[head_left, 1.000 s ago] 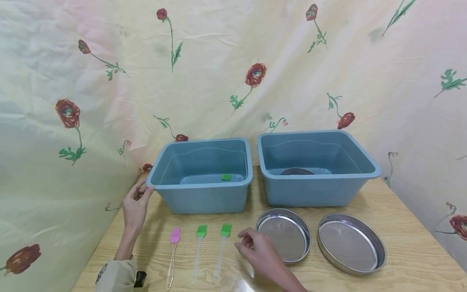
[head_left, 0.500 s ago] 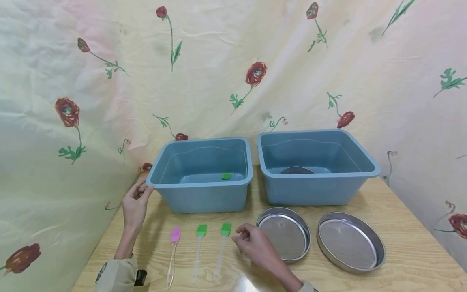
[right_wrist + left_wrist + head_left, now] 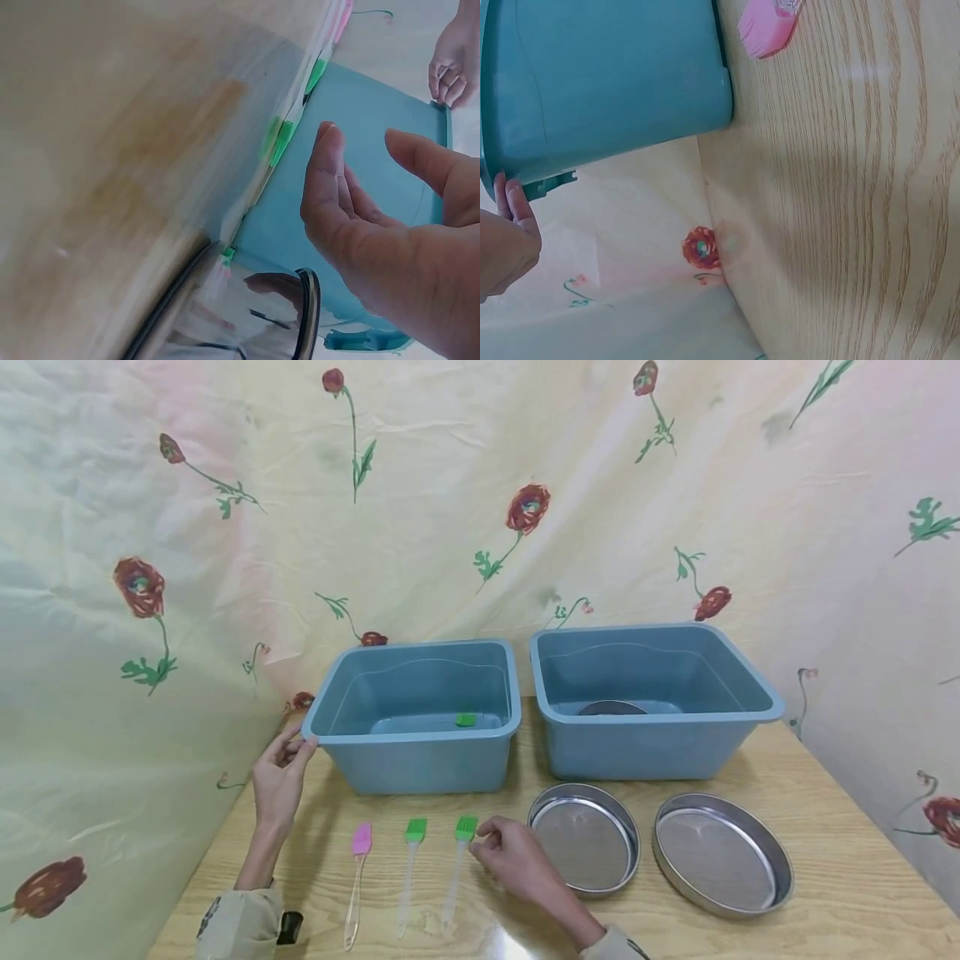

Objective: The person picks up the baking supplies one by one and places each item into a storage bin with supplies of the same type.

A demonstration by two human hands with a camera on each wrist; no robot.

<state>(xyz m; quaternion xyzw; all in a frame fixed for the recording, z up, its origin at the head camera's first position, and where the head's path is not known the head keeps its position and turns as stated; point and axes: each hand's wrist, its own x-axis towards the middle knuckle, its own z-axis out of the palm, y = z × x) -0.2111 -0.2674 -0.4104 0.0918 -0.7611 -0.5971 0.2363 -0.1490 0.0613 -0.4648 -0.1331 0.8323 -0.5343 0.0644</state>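
My left hand (image 3: 277,785) pinches the near left corner of the left blue plastic tub (image 3: 423,768) by its rim. In the left wrist view the fingertips (image 3: 514,199) lie at that rim. Over the table, just right of the rightmost green basting brush (image 3: 466,828), hovers my right hand (image 3: 513,860); thumb and fingers are apart with nothing between them in the right wrist view. Left of that brush lie another green basting brush (image 3: 416,830) and a pink one (image 3: 362,839), all with clear handles. A round metal sieve (image 3: 585,852) is close behind the right hand.
A second blue tub (image 3: 630,752) stands at the back right, a round metal piece (image 3: 611,707) inside it. The left tub holds a green brush head (image 3: 466,720). A larger sieve (image 3: 723,860) lies at the right of the wooden table (image 3: 840,852). Floral cloth (image 3: 420,527) hangs behind.
My right hand has moved a little left, nearer to the rightmost green basting brush. The left hand has stayed at the tub's corner.
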